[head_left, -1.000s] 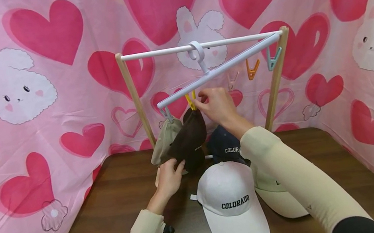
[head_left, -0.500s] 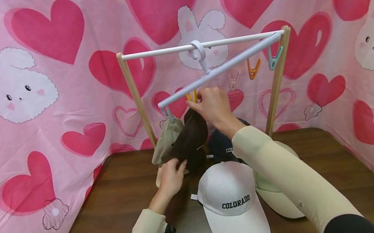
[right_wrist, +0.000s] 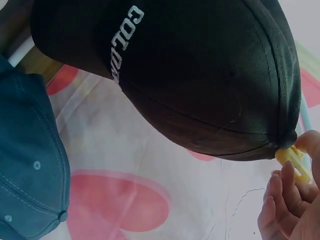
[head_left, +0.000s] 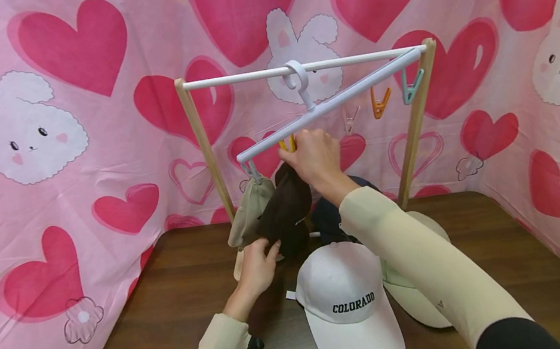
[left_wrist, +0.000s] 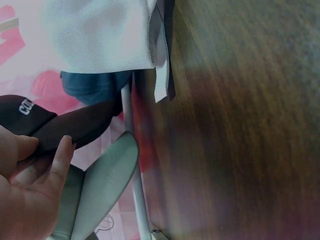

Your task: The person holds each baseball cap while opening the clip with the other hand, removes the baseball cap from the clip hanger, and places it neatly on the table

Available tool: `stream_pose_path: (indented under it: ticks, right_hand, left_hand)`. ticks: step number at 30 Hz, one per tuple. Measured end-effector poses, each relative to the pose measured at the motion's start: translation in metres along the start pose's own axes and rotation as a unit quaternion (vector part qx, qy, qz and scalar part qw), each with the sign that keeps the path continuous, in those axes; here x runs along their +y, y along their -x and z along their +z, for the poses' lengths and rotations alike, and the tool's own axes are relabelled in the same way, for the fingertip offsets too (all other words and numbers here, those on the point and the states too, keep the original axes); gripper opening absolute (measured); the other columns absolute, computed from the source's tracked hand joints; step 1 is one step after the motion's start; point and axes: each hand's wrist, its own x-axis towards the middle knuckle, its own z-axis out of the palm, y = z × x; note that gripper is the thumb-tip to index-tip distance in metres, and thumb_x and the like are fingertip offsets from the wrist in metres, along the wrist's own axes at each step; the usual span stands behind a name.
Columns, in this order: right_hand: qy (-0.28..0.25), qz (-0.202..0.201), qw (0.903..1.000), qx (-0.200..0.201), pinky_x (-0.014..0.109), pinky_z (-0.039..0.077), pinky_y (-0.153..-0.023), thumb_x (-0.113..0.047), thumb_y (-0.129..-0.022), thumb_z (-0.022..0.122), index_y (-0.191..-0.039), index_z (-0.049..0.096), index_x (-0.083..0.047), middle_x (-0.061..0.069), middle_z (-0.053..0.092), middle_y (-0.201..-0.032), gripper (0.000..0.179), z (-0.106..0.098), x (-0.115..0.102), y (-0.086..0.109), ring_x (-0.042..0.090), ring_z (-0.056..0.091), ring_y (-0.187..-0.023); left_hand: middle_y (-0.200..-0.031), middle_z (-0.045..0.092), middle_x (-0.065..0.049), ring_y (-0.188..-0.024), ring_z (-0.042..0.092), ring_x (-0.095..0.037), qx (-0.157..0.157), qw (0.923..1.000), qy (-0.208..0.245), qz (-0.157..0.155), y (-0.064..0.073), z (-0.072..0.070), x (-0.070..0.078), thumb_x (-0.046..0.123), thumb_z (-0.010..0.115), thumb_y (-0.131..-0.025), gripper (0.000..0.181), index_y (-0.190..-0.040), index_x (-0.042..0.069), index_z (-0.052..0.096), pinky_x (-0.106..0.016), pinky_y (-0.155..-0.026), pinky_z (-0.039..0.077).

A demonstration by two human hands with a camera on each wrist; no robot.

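Observation:
A dark brown cap [head_left: 284, 201] hangs crown up below the low left end of a tilted white hanger [head_left: 336, 98]. My left hand [head_left: 257, 267] holds its brim between thumb and fingers, as the left wrist view also shows. Up at the crown, my right hand [head_left: 316, 157] pinches a yellow clip [right_wrist: 296, 165]. In the right wrist view the clip's tip meets the button on top of the cap. Beside the brown cap, a khaki cap [head_left: 249, 212] hangs from a grey clip [head_left: 252, 171].
A white cap [head_left: 342, 292] lies on the wooden table [head_left: 145, 327], with a pale green cap [head_left: 412, 293] and a navy cap [head_left: 326, 216] nearby. Clear, orange [head_left: 380, 103] and teal [head_left: 411, 86] clips hang along the hanger. A wooden-sided rack [head_left: 416, 124] carries it.
My right hand has shifted slightly left, from the yellow clip's side to cover most of it. The left hand keeps its grip on the brim.

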Motion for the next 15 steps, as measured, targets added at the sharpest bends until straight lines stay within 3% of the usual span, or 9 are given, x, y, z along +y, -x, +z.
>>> stream_pose_path:
  ticks: [6,9,15]
  right_hand:
    - [0.003,-0.011,0.9999,-0.008,0.033,0.048,-0.05,-0.037,-0.096,0.065,-0.072,0.062,-0.009,0.006,0.055,-0.06,0.038,0.0009,0.0,-0.0001,0.02,0.052,-0.054]
    - [0.004,-0.021,0.9996,-0.019,0.033,0.048,-0.049,-0.037,-0.097,0.064,-0.071,0.06,-0.009,0.006,0.054,-0.061,0.039,0.0,0.0016,-0.0012,0.021,0.052,-0.054]
    - [-0.015,-0.036,0.9983,-0.042,0.033,0.049,-0.05,-0.035,-0.099,0.063,-0.071,0.057,-0.009,0.007,0.054,-0.061,0.039,-0.0023,0.0048,-0.0033,0.021,0.053,-0.056]
  left_hand:
    - [-0.062,0.054,0.001,-0.059,0.049,-0.013,0.004,0.9999,-0.009,0.004,0.0001,-0.0015,0.0005,0.011,0.069,-0.098,0.03,-0.07,0.005,0.062,-0.027,-0.054,0.042]
    - [-0.061,0.052,0.001,-0.059,0.048,-0.013,0.008,0.9999,-0.01,0.007,0.0001,-0.0023,-0.0006,0.011,0.069,-0.098,0.031,-0.069,0.006,0.06,-0.027,-0.054,0.041]
    - [-0.066,0.062,0.0,-0.063,0.056,-0.011,0.004,0.9999,-0.01,0.0,0.0024,-0.002,-0.0063,0.01,0.07,-0.097,0.028,-0.071,0.007,0.062,-0.025,-0.055,0.045]
